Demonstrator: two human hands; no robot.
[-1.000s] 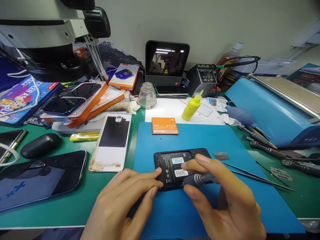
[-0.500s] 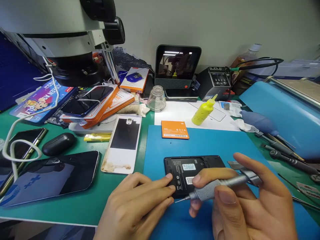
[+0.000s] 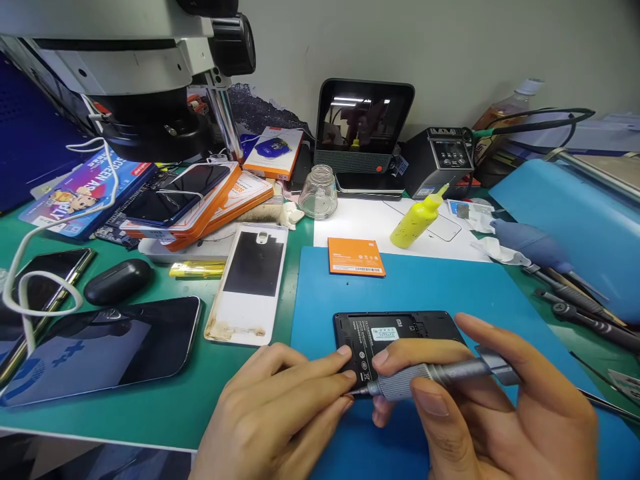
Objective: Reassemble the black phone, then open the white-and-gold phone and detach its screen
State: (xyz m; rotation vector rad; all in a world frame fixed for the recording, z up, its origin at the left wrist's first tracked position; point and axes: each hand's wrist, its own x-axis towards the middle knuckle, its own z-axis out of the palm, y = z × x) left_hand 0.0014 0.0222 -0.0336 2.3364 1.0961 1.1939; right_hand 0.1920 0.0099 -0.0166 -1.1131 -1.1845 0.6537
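Note:
A black phone (image 3: 360,333), its back cover off and its battery bay bare, lies on the blue mat (image 3: 320,300). My left hand (image 3: 280,407) steadies its left edge, fingers pressed together and the fingertips on the frame. In my right hand (image 3: 480,407) is a grey precision screwdriver (image 3: 410,382) with a knurled grip, slanting down to the left. Its thin tip is at the phone's lower left corner, right beside my left fingertips. My right hand hides the phone's lower right part. An orange battery (image 3: 356,256) lies on the mat behind the phone.
Left of the mat lie a stained white back cover (image 3: 249,287), a dark phone (image 3: 105,353) and a black earbud case (image 3: 119,281). A microscope (image 3: 135,87) overhangs the back left. Behind stand a glass jar (image 3: 319,193) and a yellow bottle (image 3: 416,223); tools (image 3: 580,307) lie right.
The screwdriver's tip has come in to the phone's lower left corner, close to my left fingertips. My left hand keeps its place on the edge. The whole view has shifted slightly.

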